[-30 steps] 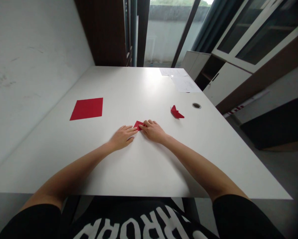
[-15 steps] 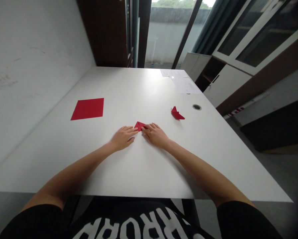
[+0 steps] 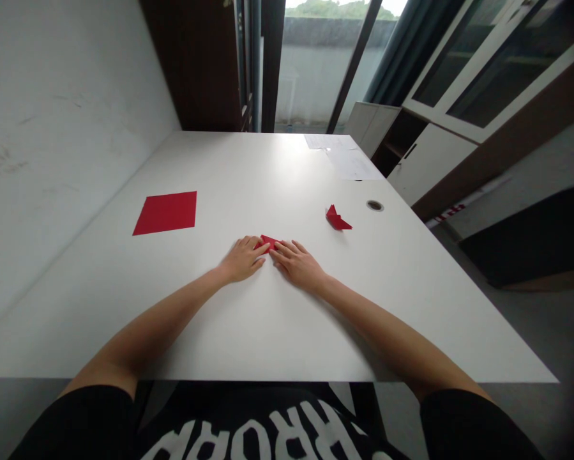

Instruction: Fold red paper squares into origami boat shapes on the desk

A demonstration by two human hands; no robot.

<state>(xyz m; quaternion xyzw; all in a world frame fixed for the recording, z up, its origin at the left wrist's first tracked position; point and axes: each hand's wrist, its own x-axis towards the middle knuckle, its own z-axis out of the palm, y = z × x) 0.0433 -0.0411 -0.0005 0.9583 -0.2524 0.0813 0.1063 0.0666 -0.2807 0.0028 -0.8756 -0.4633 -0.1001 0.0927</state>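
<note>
A small folded piece of red paper lies on the white table between my two hands. Over its left end rest the fingers of my left hand, stretched out with the thumb apart. From the other side, my right hand lays its extended fingers on the paper's right part. Both hands press from above rather than grip, and they hide the ends of the folded piece. A finished-looking red origami shape with pointed tips sits to the right, apart from my hands.
A flat red paper sheet lies on the left of the white table. White printed sheets lie at the far right corner, near a round cable hole. A wall borders the table's left side.
My left hand has shifted slightly right and now covers more of the folded paper's left end. My right fingers are straighter and more spread on it. The view has shifted a little.
</note>
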